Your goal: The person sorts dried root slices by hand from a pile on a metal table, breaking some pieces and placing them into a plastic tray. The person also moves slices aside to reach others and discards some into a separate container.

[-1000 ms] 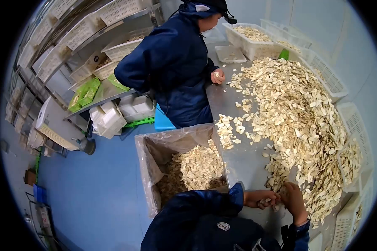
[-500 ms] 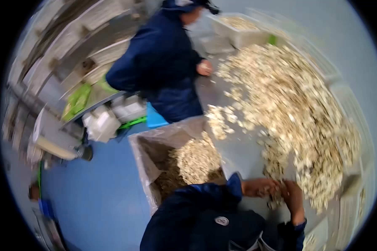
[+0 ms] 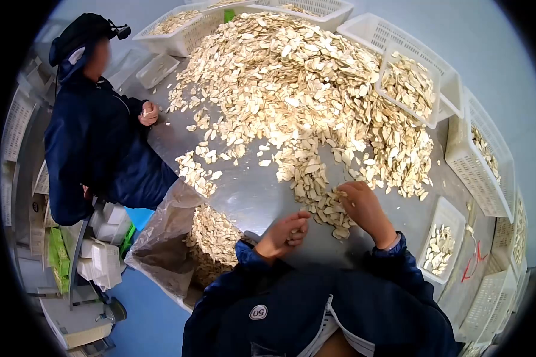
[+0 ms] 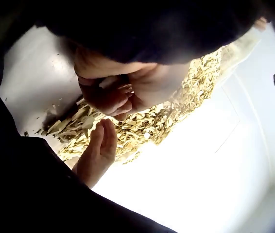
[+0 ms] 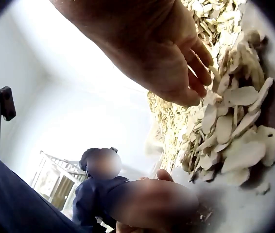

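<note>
Pale dried slices (image 3: pixel 324 205) lie in a narrow strip running from a large heap (image 3: pixel 280 77) toward the wearer. My left hand (image 3: pixel 284 235), left of the strip, has its fingers curled round a few slices; in the left wrist view that hand (image 4: pixel 128 87) shows a pale piece in its palm. On the strip's right side my right hand (image 3: pixel 368 209) touches the slices with its fingertips. The right wrist view shows this hand (image 5: pixel 162 53) with slightly bent fingers against the loose slices (image 5: pixel 244 145); whether it pinches one is not visible.
A lined bin (image 3: pixel 161 250) of slices stands at the table's left edge. Another person (image 3: pixel 101 137) in dark blue stands beyond it, a hand near the heap. White baskets (image 3: pixel 482 154) line the back and right; a small tray (image 3: pixel 439 241) of slices and red string (image 3: pixel 475 262) lie at right.
The head view has turned rightward, bringing the right-side tray and baskets into sight. My hands, close together before, are now apart, the left away from the strip and the right at its side.
</note>
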The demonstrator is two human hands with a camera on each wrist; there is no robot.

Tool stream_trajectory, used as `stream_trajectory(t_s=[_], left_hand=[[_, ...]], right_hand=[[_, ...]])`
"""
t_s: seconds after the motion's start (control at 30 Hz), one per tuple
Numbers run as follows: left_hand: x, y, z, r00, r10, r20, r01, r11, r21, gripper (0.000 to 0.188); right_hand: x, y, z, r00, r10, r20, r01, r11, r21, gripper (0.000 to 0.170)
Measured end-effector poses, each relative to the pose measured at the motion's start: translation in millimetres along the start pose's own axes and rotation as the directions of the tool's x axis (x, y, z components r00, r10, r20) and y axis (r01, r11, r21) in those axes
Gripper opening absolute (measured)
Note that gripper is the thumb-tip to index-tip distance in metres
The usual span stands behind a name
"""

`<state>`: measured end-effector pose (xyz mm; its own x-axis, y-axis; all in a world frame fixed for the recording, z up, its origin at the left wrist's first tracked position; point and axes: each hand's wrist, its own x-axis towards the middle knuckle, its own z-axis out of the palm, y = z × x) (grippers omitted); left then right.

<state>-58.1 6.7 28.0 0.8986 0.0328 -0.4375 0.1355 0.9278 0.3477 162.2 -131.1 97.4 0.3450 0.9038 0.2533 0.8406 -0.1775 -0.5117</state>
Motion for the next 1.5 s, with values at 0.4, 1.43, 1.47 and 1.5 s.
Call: stream_trajectory(t_s=[0.4, 1.43, 1.47, 1.5], left_hand=[[15, -14, 4, 0.989, -0.021, 0.144, 0.026, 0.999, -0.034, 0.022], [11, -21, 33, 0.991, 0.108, 0.082, -0.125, 0.963, 0.240, 0.025], [12, -22, 33, 0.988, 0.124, 0.087, -0.142, 0.957, 0.252, 0.025], [12, -22, 33, 0.986, 0.139, 0.094, -0.159, 0.952, 0.263, 0.025]], right_hand=[[-21, -3, -20, 0.938, 0.326, 0.115, -0.333, 0.942, 0.046, 0.009], [-42, -15, -2, 0.823, 0.285, 0.490, -0.567, 0.428, 0.703, 0.027], [-42, -15, -3, 0.816, 0.266, 0.513, -0.571, 0.232, 0.788, 0.026], [-43, -16, -4, 0.811, 0.243, 0.532, -0.554, 0.025, 0.832, 0.025]])
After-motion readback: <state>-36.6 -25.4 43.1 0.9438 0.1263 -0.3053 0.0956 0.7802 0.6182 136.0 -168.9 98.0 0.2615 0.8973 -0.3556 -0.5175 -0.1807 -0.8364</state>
